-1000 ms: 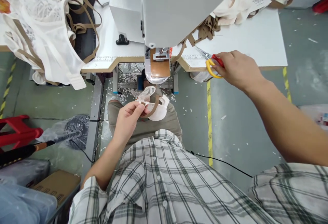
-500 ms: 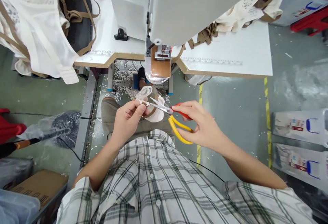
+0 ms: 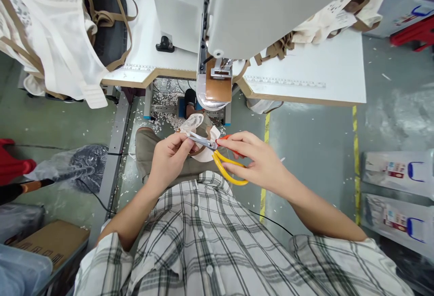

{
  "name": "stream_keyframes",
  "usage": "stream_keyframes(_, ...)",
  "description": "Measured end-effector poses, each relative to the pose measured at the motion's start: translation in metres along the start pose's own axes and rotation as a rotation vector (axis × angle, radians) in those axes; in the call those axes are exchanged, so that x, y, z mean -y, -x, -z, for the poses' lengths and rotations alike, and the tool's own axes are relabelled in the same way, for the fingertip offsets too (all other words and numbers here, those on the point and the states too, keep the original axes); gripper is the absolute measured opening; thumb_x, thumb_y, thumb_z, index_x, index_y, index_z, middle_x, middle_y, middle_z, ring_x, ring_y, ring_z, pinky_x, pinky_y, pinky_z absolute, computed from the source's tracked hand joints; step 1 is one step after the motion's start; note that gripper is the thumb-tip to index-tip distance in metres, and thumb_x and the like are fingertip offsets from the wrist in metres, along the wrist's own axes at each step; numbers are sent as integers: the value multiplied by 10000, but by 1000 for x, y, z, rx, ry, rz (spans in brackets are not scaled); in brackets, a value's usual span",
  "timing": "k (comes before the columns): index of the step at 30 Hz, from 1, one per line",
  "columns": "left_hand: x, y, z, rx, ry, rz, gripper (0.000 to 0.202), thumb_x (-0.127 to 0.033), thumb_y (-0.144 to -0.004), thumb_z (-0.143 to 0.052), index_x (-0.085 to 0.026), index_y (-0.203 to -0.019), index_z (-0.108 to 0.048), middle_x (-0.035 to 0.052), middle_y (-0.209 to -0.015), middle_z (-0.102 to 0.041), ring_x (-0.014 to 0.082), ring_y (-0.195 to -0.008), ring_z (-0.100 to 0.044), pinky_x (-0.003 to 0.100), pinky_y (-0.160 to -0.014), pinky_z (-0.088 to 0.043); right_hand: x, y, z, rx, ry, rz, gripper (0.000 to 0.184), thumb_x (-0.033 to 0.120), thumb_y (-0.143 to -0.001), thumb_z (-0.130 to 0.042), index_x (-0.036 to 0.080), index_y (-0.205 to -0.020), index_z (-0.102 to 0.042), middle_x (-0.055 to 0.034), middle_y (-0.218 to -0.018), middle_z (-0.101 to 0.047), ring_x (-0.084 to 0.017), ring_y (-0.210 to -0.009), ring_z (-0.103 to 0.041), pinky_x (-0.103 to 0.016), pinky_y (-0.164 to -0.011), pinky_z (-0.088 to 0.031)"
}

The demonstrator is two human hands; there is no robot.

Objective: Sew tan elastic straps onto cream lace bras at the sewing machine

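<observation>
My left hand pinches a white lace garment piece with brown edging, held over my lap. In my right hand is a pair of scissors with one red and one yellow handle. Their blades are nearly closed and point left, with the tips at the fabric beside my left thumb and forefinger. Part of the garment piece is hidden behind my fingers and the blades.
Ahead stands a sewing machine on a white table. White bras with brown straps hang over its left edge; more garments lie at the right. Plastic bins stand on the floor at right. Fabric scraps litter the floor near the pedal.
My right hand has moved left with the scissors, and the blades have closed from open to nearly closed at the fabric. My left hand has stayed almost in place.
</observation>
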State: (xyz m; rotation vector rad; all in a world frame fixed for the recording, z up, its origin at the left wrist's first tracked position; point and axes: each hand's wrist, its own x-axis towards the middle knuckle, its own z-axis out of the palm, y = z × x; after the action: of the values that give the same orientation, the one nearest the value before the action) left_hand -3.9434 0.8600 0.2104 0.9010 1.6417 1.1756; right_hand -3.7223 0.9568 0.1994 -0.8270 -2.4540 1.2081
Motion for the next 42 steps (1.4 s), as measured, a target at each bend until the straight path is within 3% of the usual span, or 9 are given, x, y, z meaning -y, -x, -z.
stream_keyframes(7,1,-1,-2,19,76,45,269,-363,-941,-613,-156,-783,-683,28,-760,-684,142,-727,-639,254,-726,-553,0,-2,1,-2,14,38,504,284,-807,-740,263,-1302,-646,-72,-1153,-651,-164,-831,-643,-325,-706,-578)
stream_keyframes(14,4,-2,-3,20,70,41,260,-359,-940,-612,-156,-793,-679,28,-770,-681,141,-733,-642,258,-736,-563,-1,-4,3,-3,-12,23,426,319,-868,-706,284,-1291,-668,-64,-1126,-672,-147,-806,-641,-272,-611,-553)
stream_keyframes(24,3,-3,-4,17,21,33,261,-343,-939,-617,-161,-761,-677,12,-748,-678,123,-709,-635,226,-713,-542,-5,-3,8,6,55,50,341,303,-936,-631,281,-1269,-695,-58,-1077,-713,-173,-939,-688,-302,-785,-586)
stream_keyframes(30,3,-5,-3,4,58,78,248,-347,-935,-627,-175,-780,-715,19,-774,-700,136,-738,-645,239,-732,-539,-13,5,24,-10,86,-49,324,310,-921,-634,288,-1233,-719,-51,-1082,-715,-170,-903,-683,-292,-756,-554)
stream_keyframes(33,5,-7,0,32,157,135,238,-376,-943,-613,-190,-877,-745,36,-835,-713,167,-805,-662,293,-802,-548,-28,9,42,-56,133,-149,316,344,-895,-653,273,-1189,-744,-49,-1015,-708,-157,-817,-651,-280,-689,-511)
stream_keyframes(36,7,-10,4,63,104,113,239,-384,-955,-592,-208,-942,-753,54,-961,-702,194,-959,-648,334,-925,-512,-58,-1,66,-204,314,-276,343,369,-881,-671,244,-1192,-746,-57,-932,-705,-155,-766,-610,-287,-679,-461)
stream_keyframes(39,5,-15,6,-16,-155,18,232,-363,-942,-602,-207,-854,-749,82,-1147,-654,221,-1148,-588,364,-1048,-441,-102,-29,96,-335,550,-387,390,369,-901,-646,191,-1240,-718,-118,-984,-719,-204,-909,-618,-320,-745,-431)
stream_keyframes(42,-4,-20,9,-107,-380,-136,242,-333,-927,-616,-199,-758,-727,89,-1397,-565,269,-1364,-459,421,-1166,-329,-134,-58,119,-402,629,-428,457,369,-939,-575,111,-1303,-673,-231,-1221,-661,-263,-1136,-581,-382,-879,-422)
